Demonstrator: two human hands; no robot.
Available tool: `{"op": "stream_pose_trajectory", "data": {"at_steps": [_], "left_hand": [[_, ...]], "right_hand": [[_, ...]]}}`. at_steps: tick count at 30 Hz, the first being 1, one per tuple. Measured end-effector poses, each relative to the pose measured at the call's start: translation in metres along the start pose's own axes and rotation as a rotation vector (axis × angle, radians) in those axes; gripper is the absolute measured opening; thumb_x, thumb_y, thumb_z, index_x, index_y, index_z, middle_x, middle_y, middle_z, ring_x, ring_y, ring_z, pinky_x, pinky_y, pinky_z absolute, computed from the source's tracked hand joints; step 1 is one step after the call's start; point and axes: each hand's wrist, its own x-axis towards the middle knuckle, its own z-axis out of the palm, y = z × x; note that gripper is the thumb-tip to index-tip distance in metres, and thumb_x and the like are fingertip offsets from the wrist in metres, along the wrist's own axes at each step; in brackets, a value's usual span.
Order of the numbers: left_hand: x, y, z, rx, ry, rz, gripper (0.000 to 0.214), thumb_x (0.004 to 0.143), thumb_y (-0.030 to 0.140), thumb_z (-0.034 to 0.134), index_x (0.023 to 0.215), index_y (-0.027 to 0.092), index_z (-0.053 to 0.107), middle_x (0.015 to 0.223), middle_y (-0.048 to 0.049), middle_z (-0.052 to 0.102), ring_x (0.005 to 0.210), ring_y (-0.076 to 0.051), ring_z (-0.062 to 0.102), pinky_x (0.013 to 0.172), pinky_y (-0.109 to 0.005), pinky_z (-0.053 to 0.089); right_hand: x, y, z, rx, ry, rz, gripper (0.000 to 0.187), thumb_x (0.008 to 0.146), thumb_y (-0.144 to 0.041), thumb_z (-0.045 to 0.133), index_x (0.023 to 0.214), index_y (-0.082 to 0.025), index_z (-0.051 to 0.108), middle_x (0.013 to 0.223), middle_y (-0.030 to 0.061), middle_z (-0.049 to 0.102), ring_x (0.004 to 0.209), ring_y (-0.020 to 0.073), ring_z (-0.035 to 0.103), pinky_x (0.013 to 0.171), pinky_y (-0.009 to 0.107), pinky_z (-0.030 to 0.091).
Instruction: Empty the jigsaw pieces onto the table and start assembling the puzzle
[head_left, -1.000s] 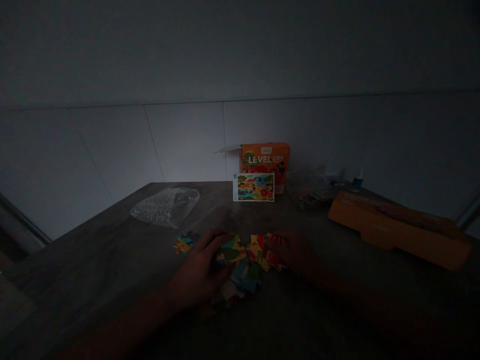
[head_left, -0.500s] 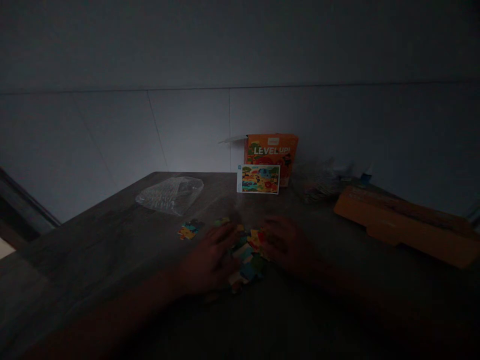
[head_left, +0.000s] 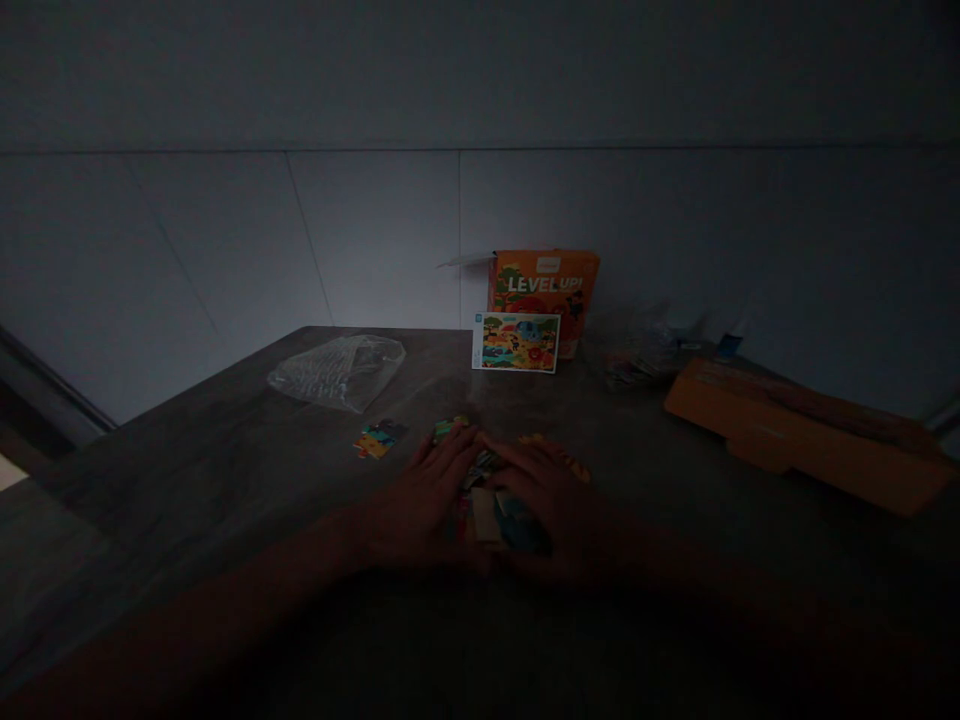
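Two bare hands meet over a heap of puzzle pieces (head_left: 486, 515) at the lower centre of the frame, the left hand (head_left: 424, 500) along its left side, the right hand (head_left: 555, 500) along its right. The fingers of each lie close together, stretched over the heap rather than spread; whether any are pinched on a piece I cannot tell, since the light is dim and the undersides are hidden. Orange-yellow pieces (head_left: 574, 462) poke out beyond the right hand, and a green piece (head_left: 450, 427) lies at the left fingertips. Pressing inward from both sides could, I judge, make the heap ride up and topple, or push those outer pieces away across the table (head_left: 225, 450). Bent tabs are another risk if stacked pieces are squeezed edge to edge. A small patch of pieces (head_left: 379, 438), left of centre and apart from the heap, could be knocked by a sweeping left hand. The picture card (head_left: 517, 343), upright before the orange box (head_left: 546, 280) at upper centre, might tip if the table were jolted.
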Motion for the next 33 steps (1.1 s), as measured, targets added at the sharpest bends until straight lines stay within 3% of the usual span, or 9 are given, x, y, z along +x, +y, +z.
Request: {"op": "stream_pose_trajectory", "data": {"at_steps": [3,5,8,11,17,21,24,28,33], "left_hand": [[-0.001,-0.002,0.000,0.092,-0.024,-0.041,0.110,0.081,0.079,0.045,0.155,0.010,0.000,0.160,-0.0220,-0.001,0.148,-0.037,-0.004,0.116,-0.062,0.004],[-0.002,-0.005,0.003,0.146,-0.024,-0.044,0.106,0.083,0.078,0.040,0.155,0.011,0.001,0.160,-0.0205,-0.003,0.147,-0.037,-0.007,0.116,-0.061,0.002],[-0.003,-0.009,0.006,0.185,-0.017,-0.027,0.101,0.085,0.077,0.039,0.156,0.015,0.003,0.160,-0.0176,-0.004,0.148,-0.036,-0.007,0.117,-0.060,0.002],[-0.003,-0.010,0.005,0.189,-0.023,-0.025,0.099,0.085,0.077,0.039,0.156,0.017,0.005,0.161,-0.0168,-0.003,0.148,-0.035,-0.004,0.117,-0.059,0.004],[-0.003,-0.010,-0.001,0.161,-0.025,-0.127,0.083,0.094,0.069,0.029,0.156,0.019,0.007,0.161,-0.0164,0.001,0.149,-0.034,0.000,0.116,-0.060,0.007],[-0.003,-0.013,0.001,0.144,0.004,-0.184,0.075,0.095,0.067,0.027,0.156,0.026,0.008,0.162,-0.0140,0.001,0.148,-0.037,0.002,0.114,-0.064,0.008],[-0.002,-0.013,0.002,0.127,0.009,-0.141,0.080,0.093,0.069,0.032,0.156,0.025,0.008,0.162,-0.0137,0.000,0.148,-0.037,0.001,0.115,-0.062,0.009],[-0.001,-0.009,0.002,0.087,-0.001,-0.076,0.085,0.094,0.067,0.034,0.156,0.016,0.006,0.162,-0.0150,0.003,0.149,-0.033,0.001,0.119,-0.055,0.009],[0.000,-0.009,0.001,0.042,0.075,-0.083,0.067,0.099,0.044,0.037,0.153,0.007,0.021,0.161,-0.0189,0.011,0.149,-0.030,0.010,0.120,-0.049,0.018]], "right_hand": [[-0.001,0.002,0.000,0.002,0.028,0.010,0.055,0.074,-0.040,0.067,0.121,-0.012,0.059,0.147,0.0213,0.042,0.136,0.0360,0.037,0.113,0.058,0.023],[-0.002,0.003,-0.001,-0.003,0.021,-0.015,0.061,0.073,-0.032,0.065,0.129,-0.013,0.055,0.148,0.0190,0.041,0.136,0.0356,0.036,0.114,0.058,0.021],[-0.001,0.003,-0.001,-0.012,-0.022,-0.058,0.069,0.077,-0.033,0.062,0.142,-0.020,0.047,0.154,0.0137,0.035,0.140,0.0362,0.032,0.113,0.061,0.020],[-0.002,0.004,-0.002,0.016,-0.046,-0.064,0.061,0.081,-0.039,0.061,0.139,-0.022,0.052,0.153,0.0109,0.039,0.140,0.0347,0.032,0.113,0.059,0.023],[-0.006,0.008,-0.003,0.145,0.041,-0.202,0.054,0.078,-0.018,0.058,0.132,-0.023,0.058,0.141,0.0077,0.054,0.136,0.0268,0.042,0.114,0.050,0.029],[-0.004,0.007,0.003,0.073,0.199,-0.083,0.038,0.091,-0.029,0.049,0.125,-0.021,0.064,0.139,0.0111,0.056,0.136,0.0296,0.042,0.111,0.054,0.033],[-0.001,0.005,0.006,-0.065,0.063,0.105,0.058,0.094,-0.048,0.046,0.145,-0.020,0.045,0.153,0.0142,0.038,0.143,0.0379,0.027,0.112,0.066,0.020],[0.000,0.005,0.007,-0.092,-0.086,0.147,0.074,0.093,-0.061,0.041,0.152,-0.020,0.029,0.157,0.0155,0.027,0.145,0.0397,0.021,0.112,0.069,0.011],[-0.003,0.005,0.008,-0.049,0.100,0.012,0.046,0.094,-0.039,0.049,0.134,-0.018,0.056,0.140,0.0121,0.055,0.134,0.0301,0.043,0.116,0.057,0.021]]}}
